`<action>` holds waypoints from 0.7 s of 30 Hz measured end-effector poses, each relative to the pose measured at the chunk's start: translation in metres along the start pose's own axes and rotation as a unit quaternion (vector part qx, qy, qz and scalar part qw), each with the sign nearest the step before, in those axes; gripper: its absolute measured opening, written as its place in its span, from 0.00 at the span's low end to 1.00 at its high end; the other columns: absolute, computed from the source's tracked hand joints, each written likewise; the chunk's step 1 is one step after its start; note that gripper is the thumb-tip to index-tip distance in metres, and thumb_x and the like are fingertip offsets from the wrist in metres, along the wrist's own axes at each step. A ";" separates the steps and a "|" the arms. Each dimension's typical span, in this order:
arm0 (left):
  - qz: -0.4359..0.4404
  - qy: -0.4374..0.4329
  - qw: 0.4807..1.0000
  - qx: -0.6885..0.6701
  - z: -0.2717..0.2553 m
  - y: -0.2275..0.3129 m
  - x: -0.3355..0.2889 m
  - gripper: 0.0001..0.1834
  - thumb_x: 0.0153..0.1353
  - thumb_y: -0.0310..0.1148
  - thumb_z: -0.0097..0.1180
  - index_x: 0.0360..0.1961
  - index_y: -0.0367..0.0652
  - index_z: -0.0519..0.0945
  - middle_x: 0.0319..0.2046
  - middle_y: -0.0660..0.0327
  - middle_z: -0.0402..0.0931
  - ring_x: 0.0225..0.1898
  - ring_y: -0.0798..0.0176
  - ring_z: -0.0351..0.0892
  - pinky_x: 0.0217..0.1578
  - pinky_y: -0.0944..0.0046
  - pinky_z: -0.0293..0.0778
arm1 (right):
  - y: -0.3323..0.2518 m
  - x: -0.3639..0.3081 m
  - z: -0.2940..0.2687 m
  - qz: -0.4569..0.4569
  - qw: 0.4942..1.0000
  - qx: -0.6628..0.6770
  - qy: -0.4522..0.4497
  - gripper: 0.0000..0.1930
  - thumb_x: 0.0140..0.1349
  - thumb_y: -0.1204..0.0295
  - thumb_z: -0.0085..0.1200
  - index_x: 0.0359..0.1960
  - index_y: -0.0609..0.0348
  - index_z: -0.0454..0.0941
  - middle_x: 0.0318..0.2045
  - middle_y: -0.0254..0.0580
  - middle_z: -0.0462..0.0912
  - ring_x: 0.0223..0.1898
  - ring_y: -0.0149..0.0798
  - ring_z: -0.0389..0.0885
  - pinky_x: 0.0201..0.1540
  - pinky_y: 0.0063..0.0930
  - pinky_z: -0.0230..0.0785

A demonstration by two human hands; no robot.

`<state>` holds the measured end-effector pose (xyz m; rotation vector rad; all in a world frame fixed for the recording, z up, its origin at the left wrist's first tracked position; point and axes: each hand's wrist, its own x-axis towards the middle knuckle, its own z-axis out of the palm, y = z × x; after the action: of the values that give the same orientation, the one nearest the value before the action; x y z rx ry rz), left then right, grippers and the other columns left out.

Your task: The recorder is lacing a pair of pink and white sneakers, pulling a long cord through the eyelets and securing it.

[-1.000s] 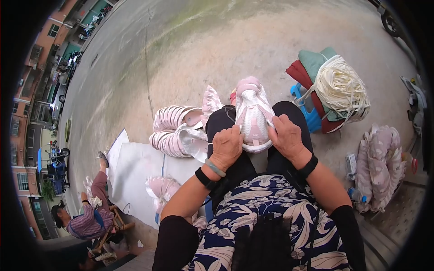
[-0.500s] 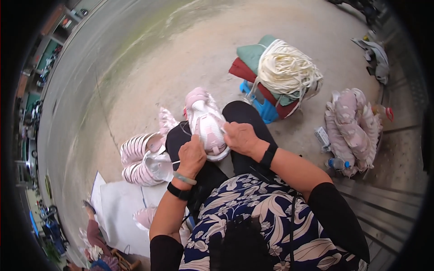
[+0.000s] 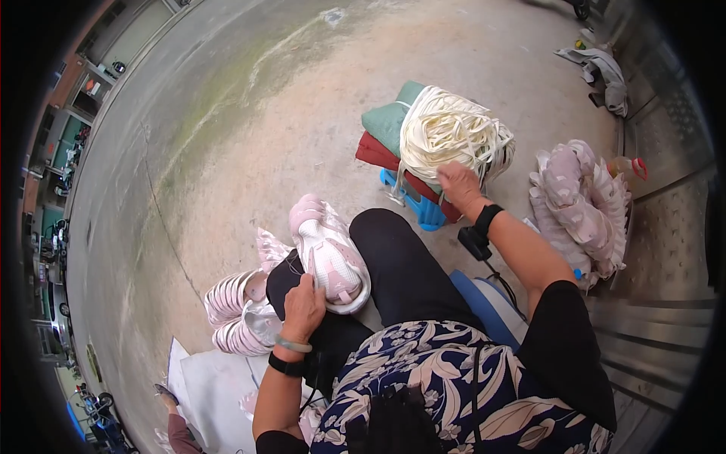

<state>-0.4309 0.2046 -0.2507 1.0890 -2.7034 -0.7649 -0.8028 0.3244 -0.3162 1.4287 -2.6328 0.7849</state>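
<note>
A pink-and-white shoe (image 3: 333, 261) rests on my lap, its toe pointing away from me. My left hand (image 3: 304, 306) is closed on the shoe's left edge near its heel end, and a thin strand shows just above the fingers. Out to the right, my right hand (image 3: 460, 185) is raised with its fingers closed, in front of a bundle of cream laces (image 3: 446, 132). Whether it touches the bundle, and what it pinches, I cannot make out. The laces lie on folded green cloth (image 3: 386, 119) and red cloth (image 3: 376, 151) atop a blue stool (image 3: 425, 212).
Stacked pink-and-white shoe pieces (image 3: 242, 314) lie left of my knee, beside a white sheet (image 3: 215, 386). Another pile of pink pieces (image 3: 575, 200) stands at the right, near a metal wall (image 3: 658, 151). Another person's arm (image 3: 180, 433) shows at the lower left.
My right hand has left the shoe and moved up and right to the lace bundle. My left hand stays on the shoe. The view has shifted, so the shoe sits lower and farther left.
</note>
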 end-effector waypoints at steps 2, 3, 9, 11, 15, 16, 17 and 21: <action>0.001 -0.015 1.000 0.012 0.000 0.001 0.002 0.11 0.51 0.31 0.52 0.31 0.35 0.67 0.19 0.43 0.71 0.25 0.39 0.73 0.26 0.47 0.67 | 0.011 0.023 0.000 0.002 0.999 -0.010 0.054 0.06 0.51 0.66 0.49 0.25 0.53 0.75 0.27 0.46 0.74 0.33 0.50 0.75 0.36 0.40 0.68; -0.001 -0.029 0.999 0.024 -0.001 0.000 0.002 0.12 0.51 0.31 0.52 0.33 0.35 0.67 0.19 0.43 0.72 0.25 0.39 0.74 0.27 0.46 0.68 | 0.010 0.031 -0.001 -0.003 0.998 -0.021 0.059 0.05 0.50 0.67 0.50 0.25 0.53 0.76 0.28 0.46 0.74 0.32 0.50 0.75 0.35 0.40 0.69; -0.017 -0.038 0.999 0.014 -0.005 -0.001 0.003 0.13 0.51 0.32 0.53 0.32 0.36 0.67 0.17 0.43 0.72 0.24 0.40 0.74 0.27 0.46 0.68 | 0.004 0.052 0.007 -0.084 0.992 -0.083 0.034 0.03 0.48 0.71 0.50 0.22 0.54 0.76 0.27 0.46 0.73 0.31 0.49 0.76 0.33 0.39 0.70; -0.012 -0.035 0.999 0.010 -0.002 -0.002 0.004 0.13 0.50 0.32 0.53 0.32 0.36 0.67 0.17 0.44 0.72 0.24 0.40 0.74 0.26 0.46 0.68 | 0.012 0.054 0.014 -0.096 0.989 -0.103 0.032 0.03 0.46 0.72 0.50 0.18 0.55 0.74 0.24 0.46 0.73 0.32 0.49 0.76 0.32 0.39 0.70; -0.012 -0.015 1.000 -0.012 0.000 -0.002 0.008 0.12 0.49 0.31 0.55 0.27 0.36 0.66 0.16 0.45 0.70 0.23 0.40 0.72 0.23 0.49 0.66 | 0.008 0.058 0.011 -0.137 0.982 -0.088 0.091 0.03 0.43 0.72 0.49 0.16 0.54 0.73 0.22 0.43 0.72 0.28 0.47 0.75 0.27 0.39 0.67; -0.001 -0.008 1.000 -0.006 -0.003 -0.001 0.008 0.12 0.49 0.32 0.55 0.27 0.36 0.66 0.16 0.45 0.70 0.23 0.40 0.72 0.23 0.49 0.66 | 0.001 0.060 0.005 -0.140 0.982 -0.087 0.094 0.03 0.43 0.72 0.49 0.16 0.54 0.73 0.22 0.43 0.72 0.28 0.47 0.75 0.27 0.39 0.67; 0.011 -0.001 1.000 0.000 -0.007 -0.001 0.008 0.12 0.49 0.32 0.56 0.27 0.37 0.67 0.16 0.46 0.70 0.22 0.41 0.73 0.23 0.49 0.66 | -0.008 0.063 -0.001 -0.189 0.971 -0.083 0.120 0.03 0.43 0.73 0.49 0.16 0.54 0.73 0.21 0.42 0.72 0.27 0.47 0.74 0.27 0.38 0.65; 0.040 -0.005 0.999 0.002 -0.011 0.002 0.011 0.12 0.48 0.33 0.57 0.26 0.38 0.68 0.16 0.47 0.71 0.22 0.42 0.73 0.22 0.50 0.66 | -0.052 0.054 -0.005 -0.262 0.959 -0.080 0.073 0.02 0.42 0.74 0.47 0.16 0.53 0.72 0.19 0.41 0.72 0.24 0.47 0.72 0.29 0.37 0.61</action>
<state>-0.4370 0.1936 -0.2407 0.9737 -2.7388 -0.7549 -0.7938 0.2619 -0.2756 1.8139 -2.0078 0.5707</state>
